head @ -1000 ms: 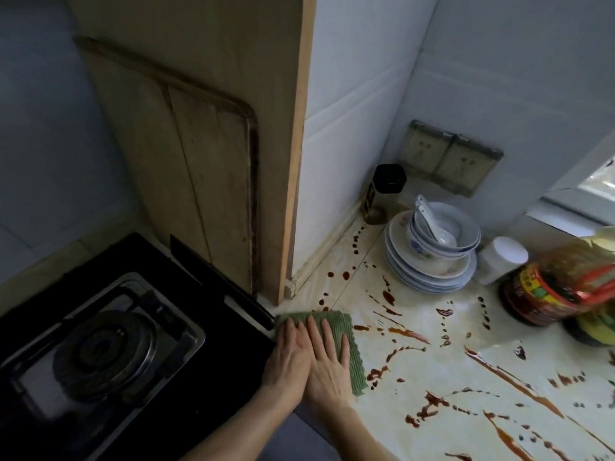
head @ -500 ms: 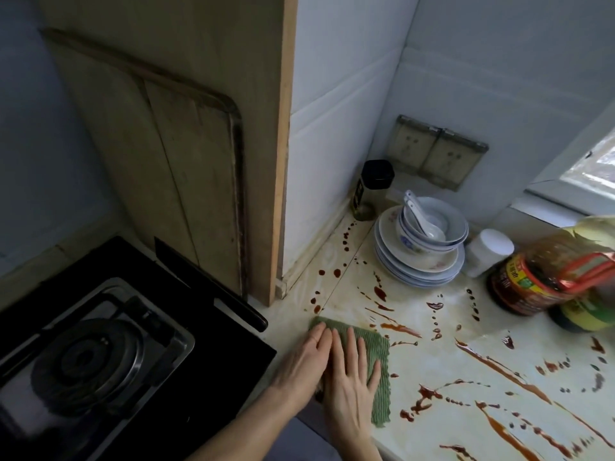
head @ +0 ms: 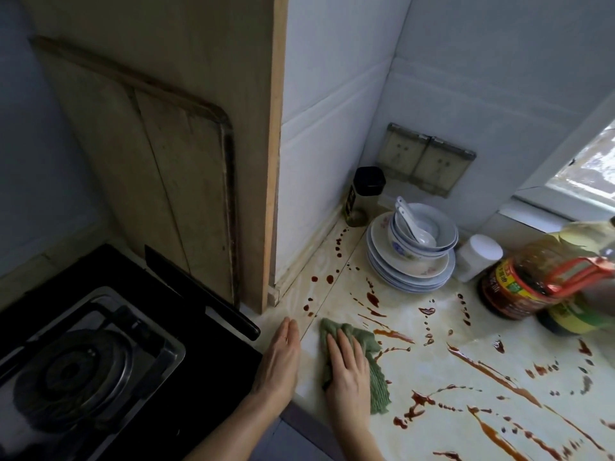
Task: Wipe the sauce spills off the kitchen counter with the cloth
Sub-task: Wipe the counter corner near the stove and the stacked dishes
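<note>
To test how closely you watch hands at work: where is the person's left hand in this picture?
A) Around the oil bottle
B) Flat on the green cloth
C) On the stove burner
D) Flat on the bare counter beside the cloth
D: the left hand lies flat on the counter, apart from the green cloth, which only the right hand presses.

Just 1 view, worn on the head; it faces forward and steeply down. The counter [head: 432, 380] sits near, lower right.
</note>
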Available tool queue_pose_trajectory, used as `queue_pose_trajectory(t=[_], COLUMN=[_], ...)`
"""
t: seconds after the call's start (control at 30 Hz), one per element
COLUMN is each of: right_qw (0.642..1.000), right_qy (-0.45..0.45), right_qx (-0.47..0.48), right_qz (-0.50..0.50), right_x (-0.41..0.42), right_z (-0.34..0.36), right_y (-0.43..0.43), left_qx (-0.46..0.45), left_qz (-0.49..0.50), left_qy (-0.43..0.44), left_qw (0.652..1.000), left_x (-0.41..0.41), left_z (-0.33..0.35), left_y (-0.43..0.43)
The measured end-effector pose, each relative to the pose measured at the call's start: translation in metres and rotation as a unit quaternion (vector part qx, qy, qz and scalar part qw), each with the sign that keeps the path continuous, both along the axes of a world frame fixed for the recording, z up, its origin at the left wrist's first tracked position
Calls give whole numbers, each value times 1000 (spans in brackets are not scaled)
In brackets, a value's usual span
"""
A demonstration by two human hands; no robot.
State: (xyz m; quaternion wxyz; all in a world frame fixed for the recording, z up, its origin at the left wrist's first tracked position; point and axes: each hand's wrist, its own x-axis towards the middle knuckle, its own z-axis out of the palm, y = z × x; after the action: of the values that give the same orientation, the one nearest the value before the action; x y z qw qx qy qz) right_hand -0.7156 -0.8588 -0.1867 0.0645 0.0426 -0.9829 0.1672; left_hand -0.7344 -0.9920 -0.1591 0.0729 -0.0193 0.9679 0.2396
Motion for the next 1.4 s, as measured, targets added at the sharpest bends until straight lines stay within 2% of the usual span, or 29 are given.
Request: queue_pose_trajectory(t=[0.1, 0.2, 0.27, 0.37, 0.5, 0.73, 0.97, 1.07, 1.13, 1.27, 1.33, 1.4], right_qw=[998, 998, 998, 984, 980, 983, 981, 984, 985, 985, 990, 996], right_qy=[13, -17, -53, -156, -184, -146, -181, -152, -127, -109, -76, -40], right_qx=[-50, -57, -19, 61, 79, 79, 70, 92, 93, 46, 15, 0], right_qz=[-43, 2, 40, 68, 21, -83, -1, -27, -70, -126, -117, -85], right_x=[1, -4, -18, -45, -58, -34, -61, -58, -51, -42, -46, -58], right_z=[1, 8, 14, 9, 8, 3, 8, 9, 5, 5, 9, 12], right_y=[-7, -35, -53, -60, -39, -12, -27, -14, -4, -5, -16, -31], left_qx=[17, 36, 45, 32, 36, 19, 13, 0, -20, -31, -6, -19], left_qz=[13, 14, 4, 23, 21, -27, -49, -67, -69, -59, -40, -51], left_qy=[1, 12, 14, 12, -5, 25, -9, -25, -4, -7, -11, 3], left_qw=[1000, 999, 999, 999, 999, 999, 999, 997, 997, 998, 999, 999], left_x=[0, 0, -1, -6, -15, -31, -48, -51, -50, -48, -50, -52], left_z=[0, -3, -2, -3, -9, -4, -3, -4, -4, -11, -12, -9], left_y=[-3, -7, -5, -7, -5, -6, -2, -3, -4, -5, -3, -2])
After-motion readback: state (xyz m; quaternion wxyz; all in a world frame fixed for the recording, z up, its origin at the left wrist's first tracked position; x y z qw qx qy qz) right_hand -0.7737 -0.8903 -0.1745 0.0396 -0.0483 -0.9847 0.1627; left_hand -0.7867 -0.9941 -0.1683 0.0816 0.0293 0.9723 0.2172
